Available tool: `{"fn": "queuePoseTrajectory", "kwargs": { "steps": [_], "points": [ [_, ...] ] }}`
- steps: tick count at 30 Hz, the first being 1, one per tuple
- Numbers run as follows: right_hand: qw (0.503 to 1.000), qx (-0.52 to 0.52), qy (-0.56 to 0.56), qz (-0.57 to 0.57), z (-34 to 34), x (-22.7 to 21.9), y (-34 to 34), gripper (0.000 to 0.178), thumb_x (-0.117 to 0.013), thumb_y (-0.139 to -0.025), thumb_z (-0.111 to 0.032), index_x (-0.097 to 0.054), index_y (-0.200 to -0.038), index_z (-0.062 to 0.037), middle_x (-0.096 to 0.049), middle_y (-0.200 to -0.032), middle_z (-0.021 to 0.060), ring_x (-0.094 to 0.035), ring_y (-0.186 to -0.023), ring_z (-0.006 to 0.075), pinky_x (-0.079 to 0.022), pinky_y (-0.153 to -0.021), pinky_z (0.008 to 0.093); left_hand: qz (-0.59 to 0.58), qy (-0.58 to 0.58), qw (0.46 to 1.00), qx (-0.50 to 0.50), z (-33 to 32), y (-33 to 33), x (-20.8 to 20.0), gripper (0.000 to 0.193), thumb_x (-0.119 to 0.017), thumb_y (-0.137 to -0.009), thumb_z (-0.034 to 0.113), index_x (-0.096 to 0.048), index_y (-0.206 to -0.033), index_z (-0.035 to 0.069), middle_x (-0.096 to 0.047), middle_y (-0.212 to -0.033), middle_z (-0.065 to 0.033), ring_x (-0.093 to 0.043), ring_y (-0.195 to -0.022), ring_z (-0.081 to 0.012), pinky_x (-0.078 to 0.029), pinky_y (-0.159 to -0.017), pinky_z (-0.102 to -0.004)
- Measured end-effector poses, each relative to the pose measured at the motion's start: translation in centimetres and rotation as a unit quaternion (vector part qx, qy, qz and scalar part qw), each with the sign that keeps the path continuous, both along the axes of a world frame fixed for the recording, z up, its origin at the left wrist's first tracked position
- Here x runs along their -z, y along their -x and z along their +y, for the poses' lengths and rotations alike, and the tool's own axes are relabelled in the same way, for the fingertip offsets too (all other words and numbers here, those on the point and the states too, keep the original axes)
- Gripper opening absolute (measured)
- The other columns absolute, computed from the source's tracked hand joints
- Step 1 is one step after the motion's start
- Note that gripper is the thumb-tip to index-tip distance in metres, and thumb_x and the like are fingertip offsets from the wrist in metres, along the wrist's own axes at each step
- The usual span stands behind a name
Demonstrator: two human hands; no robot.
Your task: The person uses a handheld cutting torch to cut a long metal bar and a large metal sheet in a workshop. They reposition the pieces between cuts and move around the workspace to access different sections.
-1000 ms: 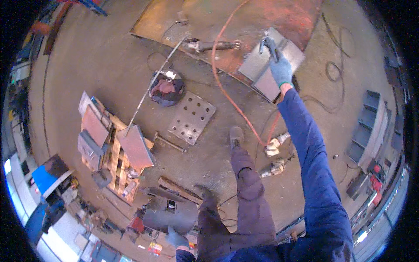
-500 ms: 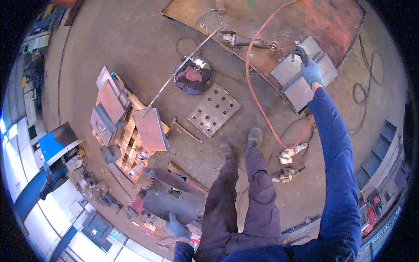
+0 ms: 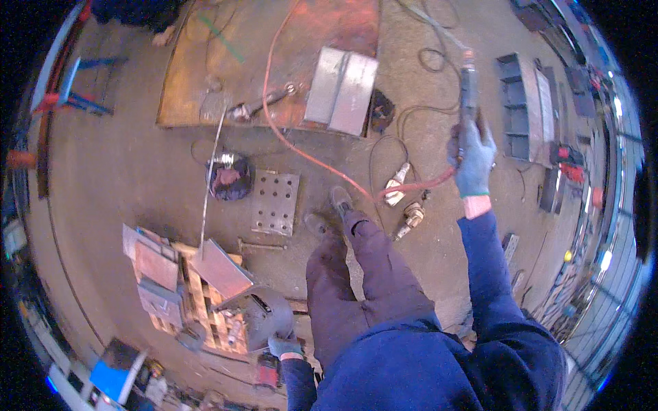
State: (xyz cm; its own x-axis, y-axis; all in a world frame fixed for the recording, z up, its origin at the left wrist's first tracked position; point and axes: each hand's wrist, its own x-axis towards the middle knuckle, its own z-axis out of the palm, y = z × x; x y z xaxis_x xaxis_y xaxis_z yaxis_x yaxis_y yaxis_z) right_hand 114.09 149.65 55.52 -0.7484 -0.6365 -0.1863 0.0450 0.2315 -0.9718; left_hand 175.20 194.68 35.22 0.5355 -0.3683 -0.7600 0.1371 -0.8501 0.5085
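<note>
My right hand (image 3: 474,161), in a grey-blue glove, is wrapped round the dark grip of a torch-like tool (image 3: 469,85). A thin metal neck runs from its far end, and an orange hose (image 3: 428,183) trails from its near end. Low on the left, my gloved left hand (image 3: 284,344) grips the edge of a dark welding mask (image 3: 264,318), held beside my leg with its window facing up. Two grey steel plates (image 3: 343,89) lie at the edge of a rusty metal sheet (image 3: 199,85), away from both hands.
An angle grinder (image 3: 260,104) rests on the sheet. Nearer are a perforated steel plate (image 3: 275,203), a hammer (image 3: 262,245), and a wooden pallet (image 3: 205,307) bearing metal plates. Two corded power tools (image 3: 411,218) and loose cables lie right of my feet. A ribbed metal frame (image 3: 515,106) stands farther right.
My view has turned to the right. My right hand has swung away from above the steel plates, with the torch-like tool still in it. The welding mask stays in my left hand.
</note>
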Motion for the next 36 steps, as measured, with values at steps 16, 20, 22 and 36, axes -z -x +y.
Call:
{"fn": "queuePoseTrajectory", "kwargs": {
  "steps": [16,20,22,36],
  "points": [
    [0.855,0.020,0.456,-0.248,7.7,-34.3,2.4,0.029,-0.053,-0.111,-0.034,-0.054,-0.116,-0.0054,-0.051,-0.082,-0.0016,-0.030,-0.052,0.0053,-0.026,-0.040,0.0233,0.660,0.113,0.742,-0.015,-35.8,35.7,-15.0,0.046,-0.060,-0.101,0.044,-0.061,-0.139,0.018,-0.055,-0.147,-0.0190,-0.050,-0.134,-0.0490,-0.039,-0.114,-0.0640],
    [0.770,-0.104,0.541,-0.320,8.2,-37.3,10.1,0.030,-0.045,-0.115,-0.033,-0.046,-0.104,-0.0050,-0.034,-0.072,-0.0014,-0.027,-0.055,0.0076,-0.025,-0.043,0.0270,0.630,0.180,0.756,0.017,-40.1,48.5,-15.3,0.046,-0.057,-0.104,0.040,-0.059,-0.141,0.013,-0.058,-0.142,-0.0175,-0.055,-0.130,-0.0446,-0.045,-0.112,-0.0582],
    [0.747,-0.133,0.561,-0.331,7.4,-37.2,14.8,0.031,-0.043,-0.115,-0.033,-0.043,-0.099,-0.0075,-0.031,-0.069,-0.0010,-0.027,-0.055,0.0086,-0.024,-0.045,0.0280,0.688,0.083,0.718,-0.058,-43.6,53.3,-14.3,0.042,-0.056,-0.104,0.036,-0.061,-0.138,0.011,-0.060,-0.139,-0.0175,-0.058,-0.126,-0.0430,-0.047,-0.110,-0.0578],
    [0.753,0.010,0.577,-0.315,-2.1,-39.6,51.4,0.034,-0.043,-0.115,-0.034,-0.052,-0.112,-0.0021,-0.042,-0.085,0.0022,-0.031,-0.056,0.0075,-0.023,-0.038,0.0258,0.298,0.358,0.879,-0.099,-68.5,66.6,-5.7,0.029,-0.054,-0.099,0.037,-0.068,-0.109,0.014,-0.069,-0.109,-0.0046,-0.063,-0.100,-0.0261,-0.056,-0.088,-0.0469]
  ]
}}
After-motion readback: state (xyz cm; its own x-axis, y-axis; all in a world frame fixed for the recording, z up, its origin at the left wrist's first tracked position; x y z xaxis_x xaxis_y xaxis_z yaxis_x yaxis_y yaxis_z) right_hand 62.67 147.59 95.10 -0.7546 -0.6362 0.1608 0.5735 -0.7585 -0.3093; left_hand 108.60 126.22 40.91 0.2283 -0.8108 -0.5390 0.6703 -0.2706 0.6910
